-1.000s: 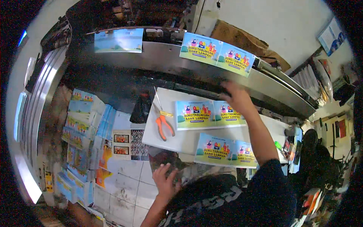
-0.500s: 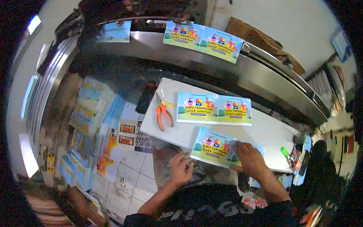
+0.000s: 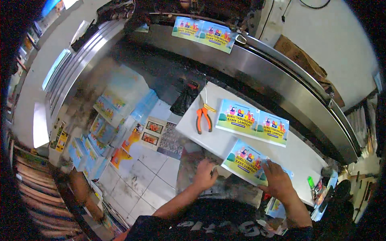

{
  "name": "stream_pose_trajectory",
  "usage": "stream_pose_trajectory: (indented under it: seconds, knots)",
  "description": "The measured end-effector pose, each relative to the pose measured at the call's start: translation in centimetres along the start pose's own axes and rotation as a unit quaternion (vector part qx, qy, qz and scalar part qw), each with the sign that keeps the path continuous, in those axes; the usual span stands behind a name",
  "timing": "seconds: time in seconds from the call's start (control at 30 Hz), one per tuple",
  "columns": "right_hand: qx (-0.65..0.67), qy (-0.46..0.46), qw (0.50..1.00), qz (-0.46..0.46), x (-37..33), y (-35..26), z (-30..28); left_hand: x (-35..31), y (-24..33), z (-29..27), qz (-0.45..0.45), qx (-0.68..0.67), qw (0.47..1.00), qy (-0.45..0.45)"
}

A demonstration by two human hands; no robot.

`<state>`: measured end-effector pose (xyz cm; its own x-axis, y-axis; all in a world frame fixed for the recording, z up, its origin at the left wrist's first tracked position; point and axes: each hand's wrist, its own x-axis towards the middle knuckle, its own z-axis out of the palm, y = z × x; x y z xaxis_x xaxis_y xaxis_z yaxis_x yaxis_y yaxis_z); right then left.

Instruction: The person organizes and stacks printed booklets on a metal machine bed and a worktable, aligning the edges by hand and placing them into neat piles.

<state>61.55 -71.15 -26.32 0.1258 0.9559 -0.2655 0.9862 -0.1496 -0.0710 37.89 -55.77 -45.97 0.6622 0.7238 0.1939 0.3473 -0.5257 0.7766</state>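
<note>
My right hand (image 3: 278,179) grips the right part of a printed booklet cover (image 3: 245,160), fingers on top and thumb at its near edge. This cover is blue and green with cartoon figures, and overhangs the near edge of a white tabletop (image 3: 207,142). Left of it, my left hand (image 3: 206,175) is curled closed just off the table edge; whatever its fingers hold, if anything, is hidden. Beyond the gripped cover lies a stack of matching covers (image 3: 252,121). Orange-handled pliers (image 3: 204,119) rest to its left, beside a thin tool with a yellow part (image 3: 209,107).
A long steel beam (image 3: 257,66) curves behind the table, with another printed cover (image 3: 204,34) on it. Stacks of printed sheets (image 3: 106,132) stand on the left above a tiled floor (image 3: 138,176). A green item (image 3: 311,182) sits at the table's right end.
The view has swung, so the table and covers appear farther right. My left hand's fingers have curled in from a more spread pose. My right hand stays on the same cover.
</note>
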Motion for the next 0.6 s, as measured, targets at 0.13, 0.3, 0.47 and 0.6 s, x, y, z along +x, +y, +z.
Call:
stream_pose_trajectory:
  seconds: [0.13, 0.3, 0.47, 0.6]
  knots:
    - [0.071, -0.058, 0.996, 0.007, 0.2, 0.1, -2.0, -0.3, -0.7, -0.2, -0.028, 0.001, 1.000, 0.007]
    - [0.075, -0.094, 0.987, 0.110, 0.6, 3.7, -5.9, -0.2, -1.4, 0.3, 0.015, -0.023, 0.999, 0.038]
    - [0.051, 0.302, 0.916, 0.259, 4.0, 12.1, -16.8, -0.1, -1.3, 0.1, 0.046, -0.031, 0.997, 0.044]
    - [-0.067, 0.572, 0.814, 0.071, 11.1, 17.2, -20.4, 0.3, -0.6, 0.1, 0.049, -0.031, 0.995, 0.076]
